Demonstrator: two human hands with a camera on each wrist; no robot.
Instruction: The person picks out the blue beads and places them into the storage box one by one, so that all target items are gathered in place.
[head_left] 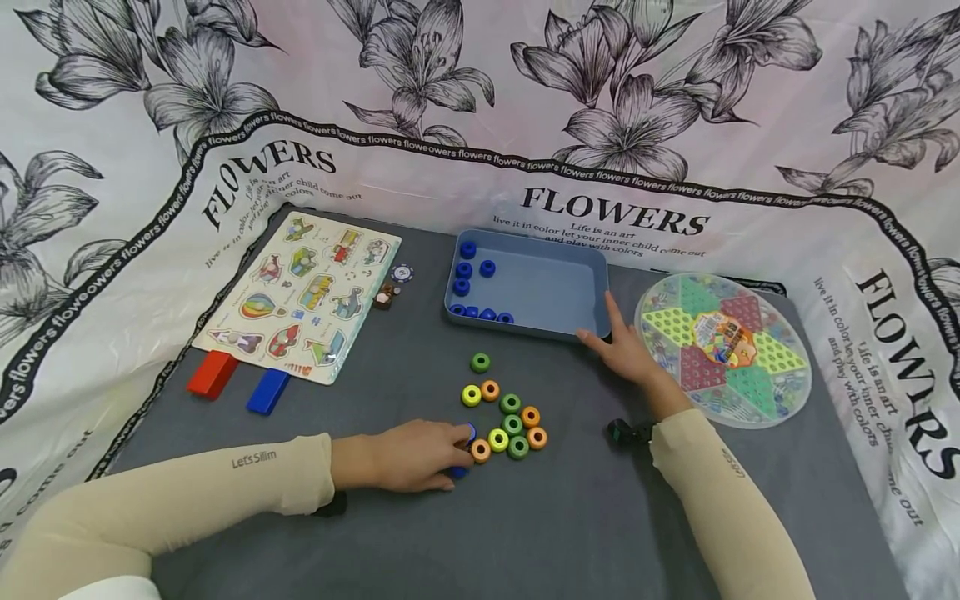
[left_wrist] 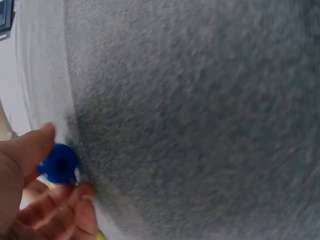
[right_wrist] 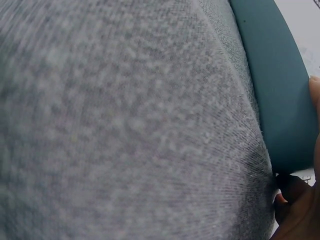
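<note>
My left hand (head_left: 414, 454) is low over the table, left of a cluster of bead rings. Thumb and fingers pinch a blue bead (left_wrist: 60, 164) in the left wrist view. Another blue bead (head_left: 457, 472) shows by the hand, partly covered. Close to the fingertips lie an orange bead (head_left: 481, 458) and a yellow bead (head_left: 498, 447), with several green beads (head_left: 512, 432) beyond. At the front right corner of the blue-grey tray (head_left: 543, 271), my right hand (head_left: 626, 350) touches the walls with fingers extended. Several blue beads (head_left: 487, 268) sit in the tray's left part.
A picture puzzle board (head_left: 300, 292) lies at the left, with a red block (head_left: 213, 375) and a blue block (head_left: 267, 392) before it. A poker chip (head_left: 402, 272) is beside the board. Right of the tray lies a round Chinese checkers box (head_left: 776, 392).
</note>
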